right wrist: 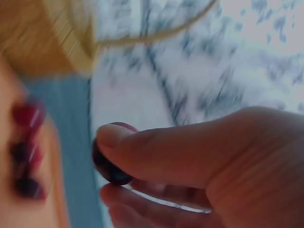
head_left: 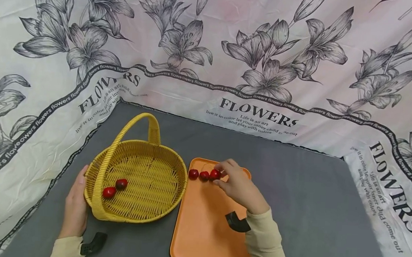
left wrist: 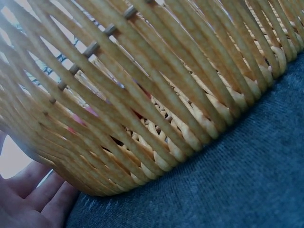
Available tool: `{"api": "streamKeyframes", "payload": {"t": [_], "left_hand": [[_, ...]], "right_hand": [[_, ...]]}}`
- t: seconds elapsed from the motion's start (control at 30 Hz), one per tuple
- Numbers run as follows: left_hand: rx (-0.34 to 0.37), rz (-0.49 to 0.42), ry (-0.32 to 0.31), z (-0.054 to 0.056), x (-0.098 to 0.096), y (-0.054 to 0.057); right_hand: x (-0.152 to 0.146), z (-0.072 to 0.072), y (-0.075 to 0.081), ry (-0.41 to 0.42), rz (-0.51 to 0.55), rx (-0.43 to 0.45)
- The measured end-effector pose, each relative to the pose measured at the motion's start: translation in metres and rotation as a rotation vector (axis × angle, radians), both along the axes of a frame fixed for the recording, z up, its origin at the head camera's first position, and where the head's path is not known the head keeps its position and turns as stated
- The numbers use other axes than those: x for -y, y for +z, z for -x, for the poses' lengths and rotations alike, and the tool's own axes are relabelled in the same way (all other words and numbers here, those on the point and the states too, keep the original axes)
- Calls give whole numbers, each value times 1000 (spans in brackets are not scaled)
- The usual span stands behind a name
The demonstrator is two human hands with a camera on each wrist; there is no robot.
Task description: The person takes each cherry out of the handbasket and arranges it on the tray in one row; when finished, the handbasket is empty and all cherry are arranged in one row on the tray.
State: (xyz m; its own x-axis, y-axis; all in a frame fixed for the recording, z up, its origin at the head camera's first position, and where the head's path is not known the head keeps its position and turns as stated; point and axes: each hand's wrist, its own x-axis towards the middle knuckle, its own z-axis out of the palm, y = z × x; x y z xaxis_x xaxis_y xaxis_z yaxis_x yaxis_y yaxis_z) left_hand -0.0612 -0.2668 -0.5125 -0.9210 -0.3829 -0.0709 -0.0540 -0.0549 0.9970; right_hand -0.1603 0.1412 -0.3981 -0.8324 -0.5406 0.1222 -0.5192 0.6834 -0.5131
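A yellow wicker basket (head_left: 181, 190) with an arched handle stands at the left, two dark red cherries (head_left: 109, 192) lying inside it. My left hand (head_left: 76, 203) rests along the basket's left side, and in the left wrist view its fingers (left wrist: 42, 194) lie extended against the weave. Over the far end of an orange tray (head_left: 207, 227), my right hand (head_left: 239, 183) pinches a cherry (right wrist: 111, 164) between thumb and fingers. Beside that hand, more cherries (head_left: 193, 174) sit in a row on the tray; they look blurred in the right wrist view.
The tray lies close to the basket's right side on a dark grey table (head_left: 317, 214). A flower-printed cloth (head_left: 194, 92) hangs behind the table and along both sides. The basket's handle (head_left: 120, 135) rises above its rim. Black straps (head_left: 237, 221) show at both wrists.
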Motion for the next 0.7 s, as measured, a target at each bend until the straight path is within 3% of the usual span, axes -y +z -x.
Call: {"api": "streamKeyframes", "payload": {"t": [0.13,0.33,0.7], "left_hand": [[25,8,16,0,0,2],[25,-3,18,0,0,4],[28,4,16,0,0,5]], "right_hand": [[-26,6,-25,-99,-35,18],[-34,20,-54,-117,20,-39],[-32,28,-76,-111,32,0]]}}
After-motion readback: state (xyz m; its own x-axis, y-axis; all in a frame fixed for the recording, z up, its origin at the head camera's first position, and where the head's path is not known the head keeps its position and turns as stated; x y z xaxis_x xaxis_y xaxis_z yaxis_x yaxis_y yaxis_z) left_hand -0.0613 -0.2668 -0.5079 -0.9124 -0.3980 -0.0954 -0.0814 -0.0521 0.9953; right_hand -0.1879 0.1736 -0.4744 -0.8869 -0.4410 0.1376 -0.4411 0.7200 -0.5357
